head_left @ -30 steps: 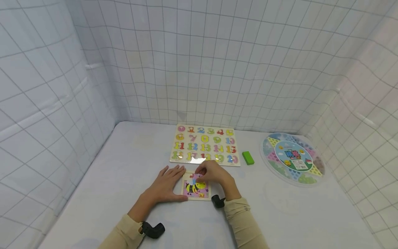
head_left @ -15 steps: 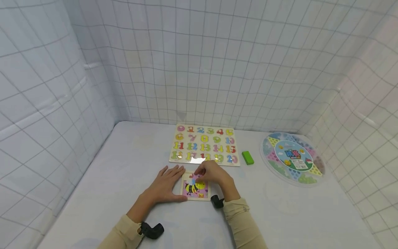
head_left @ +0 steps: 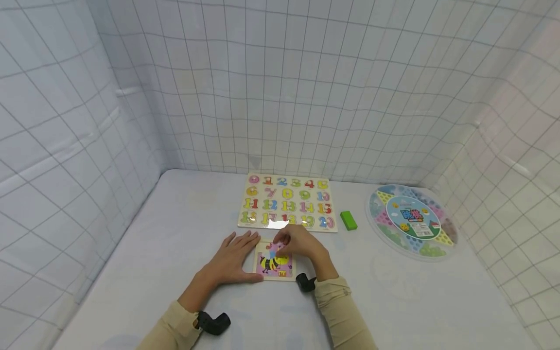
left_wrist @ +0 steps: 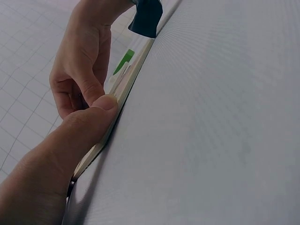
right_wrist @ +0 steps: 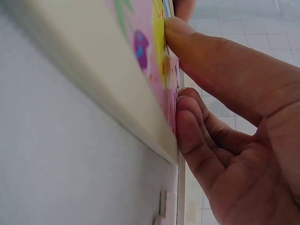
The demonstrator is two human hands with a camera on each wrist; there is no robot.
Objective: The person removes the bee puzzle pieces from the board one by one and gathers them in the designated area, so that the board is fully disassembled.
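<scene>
The left hand (head_left: 232,262) lies flat on the desk (head_left: 153,272), thumb braced against the small bee puzzle (head_left: 274,264). The right hand (head_left: 304,245), fingers curled, presses what seems a loose piece at its far edge. Misaligned, that piece could jam or pop out; a harder push could slide the board.

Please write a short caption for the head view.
Both hands press on a small bee puzzle.

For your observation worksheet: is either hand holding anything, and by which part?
The left hand lies flat, steadying the bee puzzle at its left edge. The right hand presses fingers onto the puzzle's top area; whether it pinches a piece cannot be told.
</scene>
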